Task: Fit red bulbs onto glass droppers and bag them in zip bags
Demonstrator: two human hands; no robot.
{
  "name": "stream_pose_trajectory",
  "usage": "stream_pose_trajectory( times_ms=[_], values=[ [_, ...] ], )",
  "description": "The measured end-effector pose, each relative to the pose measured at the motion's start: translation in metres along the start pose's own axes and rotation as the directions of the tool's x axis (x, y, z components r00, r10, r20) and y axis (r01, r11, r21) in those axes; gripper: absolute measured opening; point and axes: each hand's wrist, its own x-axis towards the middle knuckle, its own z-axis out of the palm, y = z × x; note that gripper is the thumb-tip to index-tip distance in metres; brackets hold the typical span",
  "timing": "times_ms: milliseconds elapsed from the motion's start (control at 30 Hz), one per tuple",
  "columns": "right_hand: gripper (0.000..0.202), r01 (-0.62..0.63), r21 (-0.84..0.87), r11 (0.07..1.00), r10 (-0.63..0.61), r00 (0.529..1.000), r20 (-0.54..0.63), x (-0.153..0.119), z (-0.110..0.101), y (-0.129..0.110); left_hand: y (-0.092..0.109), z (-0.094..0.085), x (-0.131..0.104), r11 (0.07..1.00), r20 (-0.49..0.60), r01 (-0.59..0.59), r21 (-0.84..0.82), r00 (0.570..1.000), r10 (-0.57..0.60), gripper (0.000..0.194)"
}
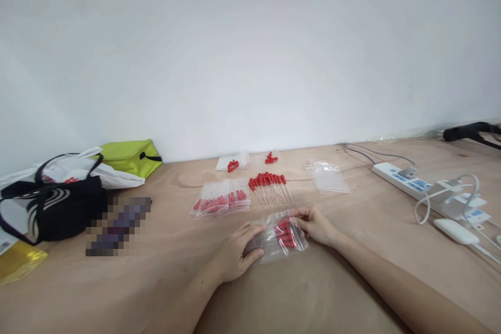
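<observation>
A clear plastic bag (270, 251) holding several red-tipped sticks lies between my hands near the front of the table. My left hand (237, 253) grips its left edge between thumb and fingers. At the bag's upper right edge, my right hand (315, 223) pinches the plastic. Just beyond them, several loose red-tipped sticks (270, 188) are fanned out, red ends pointing away. Filled bags (221, 198) overlap in a pile to the left of these. Flat clear bags (329, 177) without red pieces lie to the right.
Behind, near the wall, are small red pieces (233, 165) on plastic bags. A black bag (72, 209), a green bag (127, 156) and a blurred dark item (119, 227) occupy the left. A power strip (403, 180) with cables and a white device (456, 231) lie right.
</observation>
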Motion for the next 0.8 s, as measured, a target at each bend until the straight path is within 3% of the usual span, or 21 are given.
stream_pose_trajectory(
  times_ms=[233, 333, 500, 567, 667, 800],
  values=[
    [0.038, 0.01, -0.02, 1.0, -0.014, 0.977, -0.213, 0.01, -0.001, 0.013, 0.0, 0.0, 0.002, 0.997, -0.006, -0.065, -0.027, 0.998, 0.065, 0.04],
    [0.047, -0.023, -0.001, 1.0, 0.023, 0.988, -0.155, 0.008, -0.005, 0.009, 0.0, 0.0, 0.002, 0.995, -0.002, -0.086, -0.049, 0.996, 0.086, 0.036],
    [0.037, 0.032, 0.041, 0.999, -0.036, 0.994, 0.102, -0.001, -0.012, 0.001, -0.001, -0.001, 0.002, 0.996, -0.004, -0.07, -0.061, 0.998, 0.07, 0.039],
    [0.036, 0.029, 0.164, 0.986, -0.044, 0.995, 0.093, -0.005, -0.015, 0.001, -0.002, 0.0, 0.001, 0.997, -0.015, -0.059, -0.059, 0.998, 0.058, 0.041],
    [0.033, -0.057, 0.341, 0.938, 0.045, 0.998, 0.043, -0.009, -0.028, 0.0, -0.005, 0.002, 0.0, 0.997, -0.027, -0.051, -0.058, 0.998, 0.05, 0.043],
    [0.021, -0.101, 0.392, 0.914, 0.134, 0.989, -0.057, -0.012, -0.067, -0.005, -0.009, 0.005, -0.002, 0.999, -0.022, 0.0, -0.043, 1.0, -0.001, 0.042]
  ],
)
